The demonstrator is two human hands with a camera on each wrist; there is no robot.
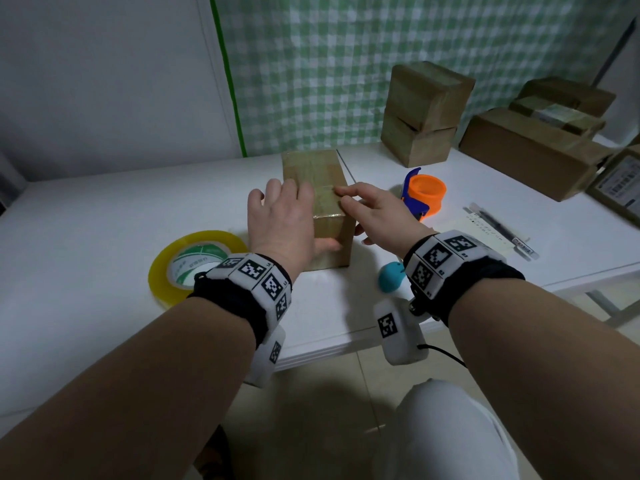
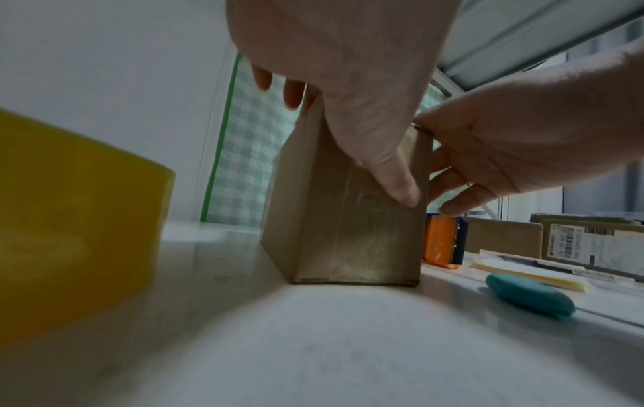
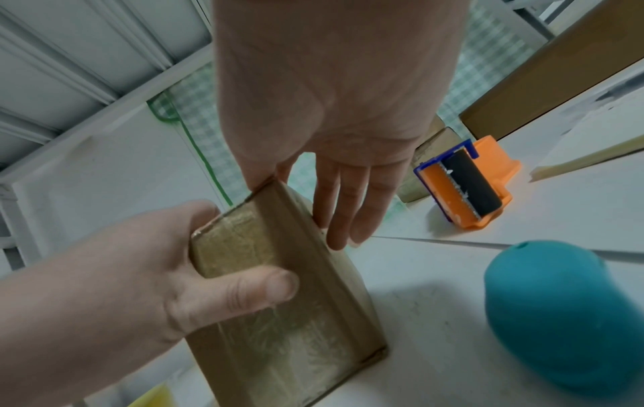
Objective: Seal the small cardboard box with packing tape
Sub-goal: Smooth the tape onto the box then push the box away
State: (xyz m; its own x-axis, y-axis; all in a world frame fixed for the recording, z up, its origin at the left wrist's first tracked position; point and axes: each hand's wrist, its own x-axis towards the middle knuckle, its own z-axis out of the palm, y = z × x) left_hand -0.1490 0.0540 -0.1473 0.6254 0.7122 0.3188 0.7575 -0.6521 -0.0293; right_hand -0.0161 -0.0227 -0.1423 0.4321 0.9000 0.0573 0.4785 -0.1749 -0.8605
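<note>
The small cardboard box point(image 1: 311, 168) stands on the white table point(image 1: 86, 220), with a shiny strip of clear tape point(image 1: 325, 206) over its top and near face. My left hand point(image 1: 287, 216) grips the box, fingers over the top and left side and thumb point(image 2: 394, 181) across the near face. My right hand point(image 1: 356, 213) touches it from the right. Its thumb lies on the top edge and its straight fingers point(image 3: 345, 209) rest against the right side. Wrinkled tape point(image 3: 296, 338) shows on the near face in the right wrist view.
A yellow tape roll point(image 1: 194, 261) lies left of the box. Right of it stand an orange and blue tape dispenser point(image 1: 424, 194), a teal object point(image 1: 391, 277), and a pen on a notepad point(image 1: 498, 226). Other cardboard boxes point(image 1: 426, 112) are stacked at the back right.
</note>
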